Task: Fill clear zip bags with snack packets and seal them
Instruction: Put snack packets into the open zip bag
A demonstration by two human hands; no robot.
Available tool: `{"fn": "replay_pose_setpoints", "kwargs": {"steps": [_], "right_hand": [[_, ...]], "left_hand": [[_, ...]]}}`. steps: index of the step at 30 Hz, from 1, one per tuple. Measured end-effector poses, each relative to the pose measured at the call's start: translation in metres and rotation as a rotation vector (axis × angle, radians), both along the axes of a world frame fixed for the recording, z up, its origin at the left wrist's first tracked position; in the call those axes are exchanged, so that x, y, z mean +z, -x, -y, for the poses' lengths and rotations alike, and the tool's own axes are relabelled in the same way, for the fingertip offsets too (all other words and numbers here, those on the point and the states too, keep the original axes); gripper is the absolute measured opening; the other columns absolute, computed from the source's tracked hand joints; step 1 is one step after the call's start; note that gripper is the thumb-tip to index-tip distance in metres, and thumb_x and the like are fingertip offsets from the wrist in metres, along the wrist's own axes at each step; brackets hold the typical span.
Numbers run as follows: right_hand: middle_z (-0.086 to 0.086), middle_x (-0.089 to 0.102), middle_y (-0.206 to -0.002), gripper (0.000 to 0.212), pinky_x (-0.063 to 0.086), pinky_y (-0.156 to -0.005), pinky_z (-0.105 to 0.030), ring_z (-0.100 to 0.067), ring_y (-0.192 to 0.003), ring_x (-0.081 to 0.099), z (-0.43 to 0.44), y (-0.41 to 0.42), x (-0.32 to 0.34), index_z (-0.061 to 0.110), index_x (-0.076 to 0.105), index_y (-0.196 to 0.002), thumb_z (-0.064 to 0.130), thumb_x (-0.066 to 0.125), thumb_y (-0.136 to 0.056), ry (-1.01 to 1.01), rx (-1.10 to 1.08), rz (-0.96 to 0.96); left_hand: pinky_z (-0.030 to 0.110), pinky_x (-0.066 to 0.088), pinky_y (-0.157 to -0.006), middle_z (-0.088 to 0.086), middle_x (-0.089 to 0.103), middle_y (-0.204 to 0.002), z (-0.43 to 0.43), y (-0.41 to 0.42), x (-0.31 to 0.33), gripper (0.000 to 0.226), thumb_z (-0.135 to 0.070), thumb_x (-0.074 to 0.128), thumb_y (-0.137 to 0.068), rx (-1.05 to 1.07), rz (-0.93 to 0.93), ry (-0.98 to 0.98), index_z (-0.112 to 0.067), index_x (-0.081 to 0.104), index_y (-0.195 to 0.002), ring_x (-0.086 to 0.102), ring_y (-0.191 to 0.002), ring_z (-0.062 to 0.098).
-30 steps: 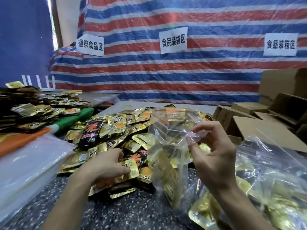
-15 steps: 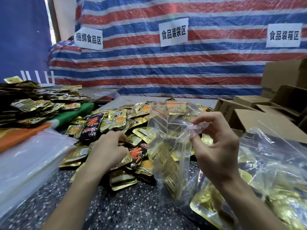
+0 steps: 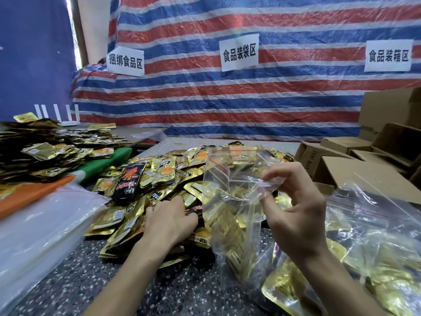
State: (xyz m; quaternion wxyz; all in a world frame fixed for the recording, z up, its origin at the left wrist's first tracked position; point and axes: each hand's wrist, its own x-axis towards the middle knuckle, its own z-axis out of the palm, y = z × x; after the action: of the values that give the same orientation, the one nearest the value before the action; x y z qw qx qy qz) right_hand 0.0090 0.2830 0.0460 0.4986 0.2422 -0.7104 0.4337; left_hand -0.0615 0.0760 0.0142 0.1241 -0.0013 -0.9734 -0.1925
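Makeshift food-packing workshop: striped tarp wall (image 3: pixel 250 106) with paper zone signs (image 3: pixel 239 52), cardboard boxes (image 3: pixel 346 156) at right, snack packets (image 3: pixel 164 169) heaped on bench (image 3: pixel 182 293).

We count three white signs (image 3: pixel 239 52), five upright white antennas (image 3: pixel 56 112), one clear zip bag (image 3: pixel 230 190) held aloft, and one black-and-red packet (image 3: pixel 129 181). The gold snack packets (image 3: pixel 166 169) are too many for us to number.

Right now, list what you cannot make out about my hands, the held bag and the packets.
- Head view: left hand, fingertips buried among snack packets; whether its grip holds one is unclear.
- Head view: packet count inside the zip bag pinched by the right hand, lost in crinkled, glaring plastic.
- Head view: filled bags, cut off by right and bottom edges.
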Motion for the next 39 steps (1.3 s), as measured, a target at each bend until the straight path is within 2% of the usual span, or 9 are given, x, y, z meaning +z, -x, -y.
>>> {"fn": "replay_pose_setpoints", "kwargs": {"steps": [9, 12, 16, 18, 21, 25, 27, 32, 39], "right_hand": [[-0.005, 0.06, -0.087, 0.017, 0.052, -0.068, -0.046, -0.025, -0.081, 0.06, 0.0, -0.001, 0.002, 0.01, 0.06, -0.089, -0.002, 0.065, -0.078, -0.014, -0.002, -0.013], [-0.005, 0.06, -0.087, 0.019, 0.052, -0.069, -0.045, -0.024, -0.081, 0.06, 0.0, -0.002, 0.002, 0.011, 0.06, -0.089, -0.002, 0.065, -0.077, -0.013, -0.009, -0.012], [-0.005, 0.06, -0.087, 0.017, 0.052, -0.069, -0.045, -0.024, -0.081, 0.06, 0.001, -0.002, 0.003, 0.01, 0.06, -0.088, -0.002, 0.065, -0.077, -0.019, -0.014, -0.013], [-0.005, 0.06, -0.087, 0.017, 0.052, -0.07, -0.044, -0.022, -0.082, 0.059, 0.001, -0.002, 0.003, 0.009, 0.06, -0.088, -0.002, 0.064, -0.076, -0.025, -0.018, -0.013], [-0.004, 0.059, -0.087, 0.017, 0.052, -0.072, -0.036, -0.019, -0.083, 0.059, 0.002, -0.003, 0.003, 0.008, 0.061, -0.087, -0.003, 0.065, -0.075, -0.034, -0.019, -0.018], [-0.005, 0.059, -0.088, 0.018, 0.049, -0.074, -0.026, -0.017, -0.085, 0.058, 0.003, -0.003, 0.003, 0.005, 0.062, -0.085, -0.007, 0.062, -0.073, -0.081, -0.037, -0.041], [-0.005, 0.059, -0.089, 0.019, 0.048, -0.075, -0.025, -0.017, -0.087, 0.057, 0.003, -0.002, 0.003, 0.004, 0.063, -0.085, -0.01, 0.059, -0.072, -0.114, -0.044, -0.042], [-0.005, 0.059, -0.093, 0.022, 0.045, -0.081, -0.014, -0.01, -0.092, 0.057, 0.003, -0.003, 0.001, 0.003, 0.064, -0.086, -0.014, 0.059, -0.073, -0.202, -0.061, -0.061], [-0.006, 0.059, -0.093, 0.017, 0.049, -0.078, -0.02, -0.009, -0.092, 0.058, 0.005, -0.005, 0.003, 0.002, 0.066, -0.088, -0.011, 0.063, -0.078, -0.194, -0.032, -0.071]], "left_hand": [[0.034, 0.029, -0.077, -0.015, 0.044, -0.071, 0.001, -0.009, 0.007, 0.016, -0.04, 0.053, -0.097, -0.086, -0.421, -0.069, -0.025, 0.058, -0.1, 0.034, -0.068, 0.001], [0.034, 0.034, -0.073, -0.013, 0.047, -0.079, 0.005, -0.012, 0.013, 0.012, -0.044, 0.054, -0.097, -0.121, -0.48, -0.175, -0.034, 0.047, -0.096, 0.046, -0.077, 0.011], [0.036, 0.054, -0.057, -0.01, 0.067, -0.082, 0.007, -0.012, 0.015, 0.003, -0.032, 0.057, -0.099, -0.2, -0.525, -0.589, -0.029, 0.057, -0.099, 0.065, -0.068, 0.014], [0.02, 0.054, -0.053, -0.011, 0.071, -0.085, 0.006, -0.013, 0.018, 0.006, -0.027, 0.057, -0.1, -0.209, -0.539, -0.842, -0.032, 0.059, -0.1, 0.068, -0.073, 0.005], [0.016, 0.056, -0.062, -0.007, 0.076, -0.09, 0.004, -0.016, 0.024, 0.008, -0.019, 0.061, -0.098, -0.257, -0.525, -1.203, -0.026, 0.06, -0.103, 0.073, -0.08, 0.007], [0.041, 0.054, -0.099, 0.001, 0.072, -0.103, 0.001, -0.025, 0.037, 0.034, -0.016, 0.07, -0.081, -0.333, -0.588, -1.523, -0.01, 0.059, -0.113, 0.069, -0.099, 0.015], [0.051, 0.05, -0.103, 0.004, 0.069, -0.103, 0.001, -0.031, 0.043, 0.033, -0.016, 0.07, -0.077, -0.39, -0.627, -1.613, -0.011, 0.06, -0.108, 0.067, -0.101, 0.021], [0.037, 0.055, -0.093, -0.003, 0.073, -0.098, 0.001, -0.04, 0.065, 0.026, -0.017, 0.075, -0.079, -0.549, -0.64, -1.577, -0.025, 0.065, -0.102, 0.07, -0.101, 0.018], [0.013, 0.053, -0.075, -0.011, 0.076, -0.092, -0.028, -0.057, 0.088, 0.02, -0.016, 0.08, -0.08, -0.659, -0.565, -1.033, -0.024, 0.068, -0.093, 0.072, -0.088, 0.005]]}}
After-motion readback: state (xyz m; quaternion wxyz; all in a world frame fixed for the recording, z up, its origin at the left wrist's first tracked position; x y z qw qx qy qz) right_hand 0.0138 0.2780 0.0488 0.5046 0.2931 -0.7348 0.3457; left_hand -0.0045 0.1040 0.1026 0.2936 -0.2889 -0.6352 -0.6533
